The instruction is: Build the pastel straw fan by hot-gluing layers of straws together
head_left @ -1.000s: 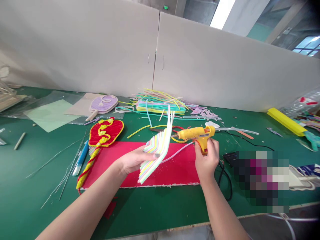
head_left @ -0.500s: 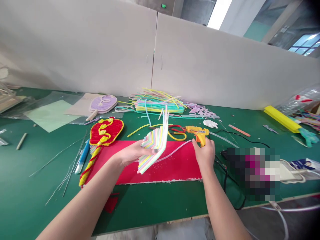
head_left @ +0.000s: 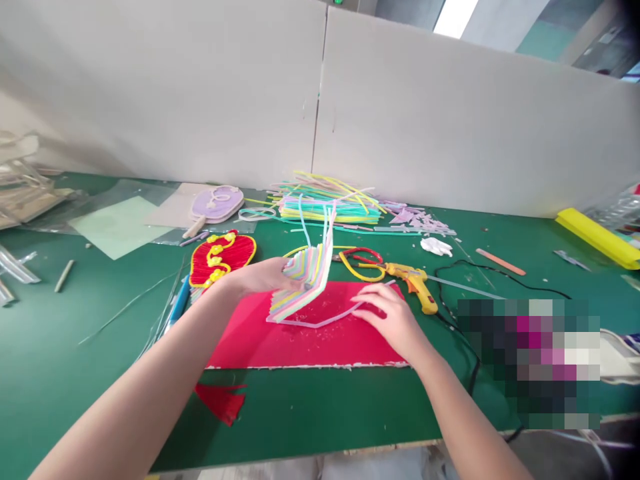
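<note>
l hand (head_left: 275, 275) closed on the strip bundle (head_left: 309, 273), gripping it at its left edge, thumb across the front. bundle = pastel strips stacked side by side, each w/ a v bend; a few long ends stick up above the grip, other ends slant down-left below it. r hand (head_left: 389, 312) is right of that grip, thumb + fingers partly spread, tips at a loose pale lilac strip (head_left: 316, 325); can't tell if it's pinched or just touched. that strip is bent too, runs from just below the bundle to past the r hand fingertips, over the red sheet (head_left: 305, 355); can't tell if it's lying flat on it. yellow glue gun (head_left: 423, 290) just beyond r hand to the right, out of grip, resting on the green table (head_left: 320, 417). red/yellow-handled tool (head_left: 367, 263) btwn the two hands, farther back. big strip pile (head_left: 330, 208) behind that, near the wall. red fan (head_left: 223, 260) left of l hand, purple fan (head_left: 217, 203) farther back. red scrap (head_left: 223, 403) on the near side of the l hand grip.
</note>
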A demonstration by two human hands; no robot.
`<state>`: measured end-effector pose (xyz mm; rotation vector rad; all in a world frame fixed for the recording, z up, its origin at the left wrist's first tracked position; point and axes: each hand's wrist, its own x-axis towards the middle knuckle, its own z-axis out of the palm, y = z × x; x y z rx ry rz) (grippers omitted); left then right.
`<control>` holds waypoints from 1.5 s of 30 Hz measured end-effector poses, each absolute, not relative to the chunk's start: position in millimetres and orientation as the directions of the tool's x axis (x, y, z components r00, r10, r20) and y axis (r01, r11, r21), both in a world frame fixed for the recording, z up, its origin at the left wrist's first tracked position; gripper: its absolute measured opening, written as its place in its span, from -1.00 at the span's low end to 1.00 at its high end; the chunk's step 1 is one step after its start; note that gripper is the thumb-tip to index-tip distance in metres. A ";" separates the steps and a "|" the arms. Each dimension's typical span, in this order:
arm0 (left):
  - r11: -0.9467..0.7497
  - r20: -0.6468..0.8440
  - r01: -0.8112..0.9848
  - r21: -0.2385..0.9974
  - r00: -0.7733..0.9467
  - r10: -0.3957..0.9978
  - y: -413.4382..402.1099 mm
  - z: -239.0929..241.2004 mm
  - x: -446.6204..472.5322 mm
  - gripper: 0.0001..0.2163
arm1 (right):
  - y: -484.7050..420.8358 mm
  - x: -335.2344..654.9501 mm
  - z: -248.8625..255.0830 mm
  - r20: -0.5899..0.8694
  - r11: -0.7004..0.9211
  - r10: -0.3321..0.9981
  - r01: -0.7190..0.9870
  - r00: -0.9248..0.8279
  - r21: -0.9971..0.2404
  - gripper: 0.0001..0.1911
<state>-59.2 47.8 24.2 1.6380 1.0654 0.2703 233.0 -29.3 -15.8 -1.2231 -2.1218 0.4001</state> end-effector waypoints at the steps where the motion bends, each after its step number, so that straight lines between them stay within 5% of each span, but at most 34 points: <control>1: -0.019 -0.351 0.531 0.847 0.585 0.732 49.7 22.4 -58.6 -0.62 | -30.8 228.5 -17.9 0.347 0.529 0.848 0.624 -0.400 -0.575 -0.83; 26: -0.331 -0.417 0.671 0.663 0.699 0.580 36.5 31.1 -32.5 -0.72 | -41.0 212.6 -12.5 0.373 0.650 0.753 0.522 -0.543 -0.553 -0.82; 34: -0.283 -0.340 0.838 0.466 0.465 0.818 23.7 43.5 -48.2 -0.49 | -38.9 214.1 -11.0 0.355 0.639 0.764 0.554 -0.539 -0.534 -0.79; 39: -0.283 -0.003 0.733 0.619 0.363 0.932 9.4 41.5 -60.7 -0.81 | -36.3 211.9 -13.8 0.375 0.651 0.754 0.538 -0.539 -0.535 -0.77; 45: -0.312 -0.041 0.509 0.802 0.569 0.821 1.1 23.3 -58.1 -0.88 | -34.3 209.9 -15.7 0.394 0.666 0.743 0.540 -0.540 -0.515 -0.76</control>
